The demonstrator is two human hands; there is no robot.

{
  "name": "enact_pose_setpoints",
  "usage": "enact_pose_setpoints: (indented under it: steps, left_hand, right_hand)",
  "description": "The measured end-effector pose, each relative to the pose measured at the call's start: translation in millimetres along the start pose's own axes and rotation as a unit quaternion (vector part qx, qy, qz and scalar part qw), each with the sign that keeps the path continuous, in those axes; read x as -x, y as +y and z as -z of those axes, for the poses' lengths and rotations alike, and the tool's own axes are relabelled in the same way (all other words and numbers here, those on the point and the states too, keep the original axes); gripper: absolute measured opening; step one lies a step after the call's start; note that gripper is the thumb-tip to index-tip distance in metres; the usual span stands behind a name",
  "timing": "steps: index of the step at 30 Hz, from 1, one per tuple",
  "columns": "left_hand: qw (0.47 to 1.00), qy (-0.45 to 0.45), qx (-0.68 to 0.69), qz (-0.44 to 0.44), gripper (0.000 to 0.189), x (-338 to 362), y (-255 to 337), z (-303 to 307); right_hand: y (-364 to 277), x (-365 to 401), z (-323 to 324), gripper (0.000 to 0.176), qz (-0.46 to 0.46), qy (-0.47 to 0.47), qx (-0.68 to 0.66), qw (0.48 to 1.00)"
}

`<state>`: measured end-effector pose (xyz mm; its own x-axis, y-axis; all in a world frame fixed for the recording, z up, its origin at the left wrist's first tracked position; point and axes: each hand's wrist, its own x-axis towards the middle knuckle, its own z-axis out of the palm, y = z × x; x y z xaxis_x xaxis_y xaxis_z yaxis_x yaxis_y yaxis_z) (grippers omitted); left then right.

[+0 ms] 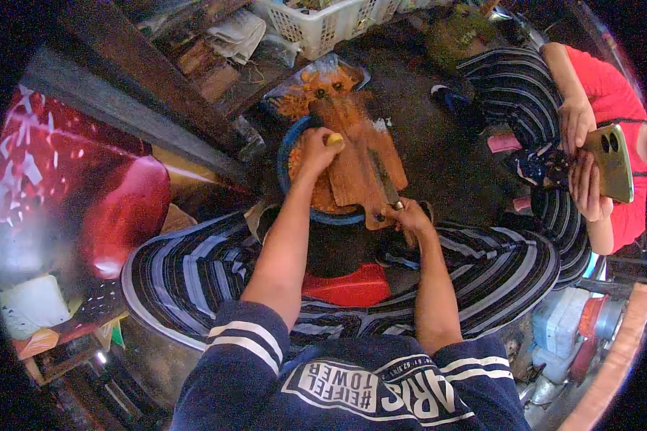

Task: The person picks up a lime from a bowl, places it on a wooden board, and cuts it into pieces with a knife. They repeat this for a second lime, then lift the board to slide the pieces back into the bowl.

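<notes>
brown cutting board (352, 154), blue bowl (286, 154), red stool (349, 286).

Round blue bowl (286, 159): mostly covered by the brown wooden cutting board (356, 161); only its left rim and a near arc show. Orange chopped contents (322, 195): too blurred to name. Small yellow piece (335, 139): largely buried in the fingers of the left hand (315, 149); kind unclear. Steel-bladed knife (385, 181): handle hidden inside the right hand (411, 217). White plastic lattice basket (323, 25): cut off by the top edge. Person in red top (611, 93), far right: clipped by the dark lens rim.
</notes>
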<state>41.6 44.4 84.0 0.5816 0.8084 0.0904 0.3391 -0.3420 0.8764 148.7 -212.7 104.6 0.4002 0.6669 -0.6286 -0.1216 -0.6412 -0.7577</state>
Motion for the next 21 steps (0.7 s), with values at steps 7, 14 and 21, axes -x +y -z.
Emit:
enact_pose_setpoints:
  steps: [7, 14, 21]
  left_hand:
    - [0.999, -0.024, -0.018, -0.028, 0.027, 0.1, -9.9, -16.0]
    - [0.998, -0.011, 0.065, 0.010, 0.011, -17.1, -64.1, -1.2]
    - [0.978, -0.014, -0.203, -0.034, 0.033, 16.4, -82.8, -3.1]
  right_hand:
    - [7.2, -5.9, 2.0, 0.018, -0.004, -0.001, 0.013, 1.000]
    - [3.8, -3.3, 0.9, 0.016, 0.012, 0.001, 0.012, 1.000]
    - [-6.5, 0.4, 0.5, 0.018, 0.008, -0.006, 0.005, 1.000]
